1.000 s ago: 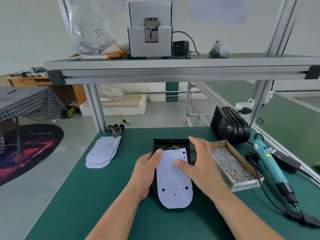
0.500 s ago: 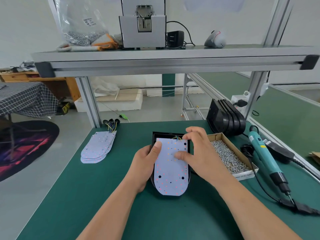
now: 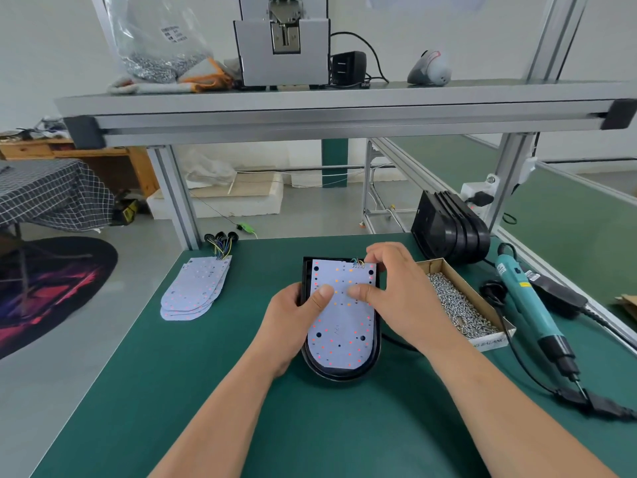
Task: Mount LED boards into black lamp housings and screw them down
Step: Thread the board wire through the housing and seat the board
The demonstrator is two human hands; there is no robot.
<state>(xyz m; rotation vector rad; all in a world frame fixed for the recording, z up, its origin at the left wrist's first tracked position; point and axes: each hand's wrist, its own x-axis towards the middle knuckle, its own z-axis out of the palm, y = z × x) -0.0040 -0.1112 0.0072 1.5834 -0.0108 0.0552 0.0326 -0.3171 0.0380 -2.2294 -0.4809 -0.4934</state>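
Note:
A white LED board (image 3: 339,336) with red and orange dots lies inside a black lamp housing (image 3: 341,373) on the green bench. My left hand (image 3: 293,322) grips the housing's left wall, thumb pressing on the board. My right hand (image 3: 396,291) covers the housing's right side; its thumb presses the board's middle and its curled fingers pinch the board's top edge by the coloured wires (image 3: 357,262).
A stack of spare LED boards (image 3: 194,291) with wires lies to the left. A cardboard box of screws (image 3: 460,307) sits right of the housing. Spare black housings (image 3: 450,231) stand behind it. A teal electric screwdriver (image 3: 527,301) with its cable lies at the far right.
The board slid up and into the housing; a second ago it overhung the near end. My right hand's fingers curled onto the top edge. Both thumbs now press on the board.

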